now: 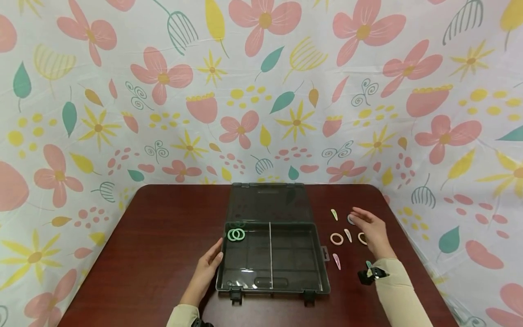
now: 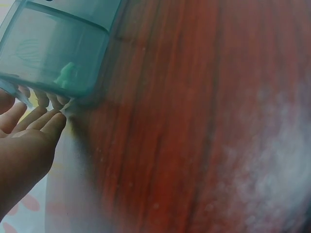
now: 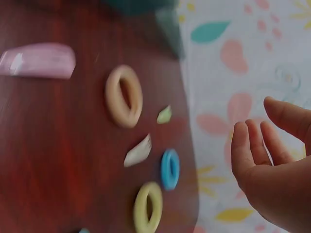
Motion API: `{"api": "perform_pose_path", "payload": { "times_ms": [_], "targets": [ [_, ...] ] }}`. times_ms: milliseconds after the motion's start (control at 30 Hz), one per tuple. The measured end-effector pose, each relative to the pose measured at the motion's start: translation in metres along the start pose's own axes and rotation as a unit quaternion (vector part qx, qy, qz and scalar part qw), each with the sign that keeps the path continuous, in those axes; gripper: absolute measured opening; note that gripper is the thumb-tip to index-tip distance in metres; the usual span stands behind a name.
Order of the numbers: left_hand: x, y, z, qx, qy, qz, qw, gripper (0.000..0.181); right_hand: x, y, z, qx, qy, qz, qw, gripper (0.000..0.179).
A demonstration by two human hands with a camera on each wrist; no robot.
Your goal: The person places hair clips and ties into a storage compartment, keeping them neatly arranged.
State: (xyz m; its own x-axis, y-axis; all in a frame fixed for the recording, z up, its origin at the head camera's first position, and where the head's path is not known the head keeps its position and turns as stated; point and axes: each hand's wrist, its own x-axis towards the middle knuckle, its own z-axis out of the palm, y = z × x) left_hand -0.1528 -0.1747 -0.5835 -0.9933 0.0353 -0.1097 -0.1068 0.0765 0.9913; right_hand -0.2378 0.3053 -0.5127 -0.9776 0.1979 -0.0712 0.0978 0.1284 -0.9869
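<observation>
My left hand [image 1: 206, 268] rests its fingers against the left wall of a clear dark plastic box [image 1: 323, 263]. Two mint-green hair ties [image 1: 236, 235] lie overlapping in the box's back left corner. Over the right side of the table, my right hand [image 1: 372, 231] is held with its fingers extended and nothing between them. In the head view its fingertips overlap a blue hair tie [image 3: 170, 169], which lies on the table in the right wrist view. Near it lie a peach hair tie [image 1: 337, 239], a yellowish hair tie [image 3: 147, 208] and a white snap hair clip [image 1: 348, 235].
The box's lid [image 1: 269, 200] lies folded back behind it, and a pale divider [image 1: 270, 254] splits its inside. A green hair clip [image 1: 334, 214] and a pink hair clip [image 1: 337, 261] lie right of the box. Flowered cloth [image 1: 261, 150] hangs behind the table.
</observation>
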Motion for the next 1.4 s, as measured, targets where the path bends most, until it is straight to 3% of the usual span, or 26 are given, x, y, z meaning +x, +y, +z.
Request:
{"api": "perform_pose_path", "payload": {
  "times_ms": [233, 400, 567, 867, 1133, 1400],
  "targets": [
    [0.001, -0.001, 0.000, 0.003, 0.001, -0.005, 1.0000, 0.050, -0.006, 0.022, -0.031, -0.040, 0.034, 0.042, 0.9977, 0.047],
    [0.000, -0.002, 0.000, 0.009, 0.002, -0.003, 0.9999, 0.051, -0.010, 0.034, -0.040, -0.062, 0.049, 0.069, 0.9945, 0.057],
    [-0.001, -0.002, 0.000, 0.007, 0.003, -0.002, 1.0000, 0.051, -0.009, 0.043, -0.043, -0.081, 0.066, 0.075, 0.9917, 0.054],
    [-0.001, -0.002, 0.000, 0.004, 0.001, -0.001, 1.0000, 0.051, -0.010, 0.054, -0.046, -0.099, 0.041, 0.119, 0.9871, 0.060],
    [-0.002, 0.000, 0.000, 0.009, 0.002, 0.005, 0.9999, 0.051, -0.012, 0.059, -0.045, -0.118, 0.019, 0.086, 0.9891, 0.058],
    [-0.002, 0.001, 0.001, 0.008, 0.002, 0.002, 1.0000, 0.050, -0.009, 0.063, -0.044, -0.116, 0.033, 0.073, 0.9900, 0.050]
  ]
}}
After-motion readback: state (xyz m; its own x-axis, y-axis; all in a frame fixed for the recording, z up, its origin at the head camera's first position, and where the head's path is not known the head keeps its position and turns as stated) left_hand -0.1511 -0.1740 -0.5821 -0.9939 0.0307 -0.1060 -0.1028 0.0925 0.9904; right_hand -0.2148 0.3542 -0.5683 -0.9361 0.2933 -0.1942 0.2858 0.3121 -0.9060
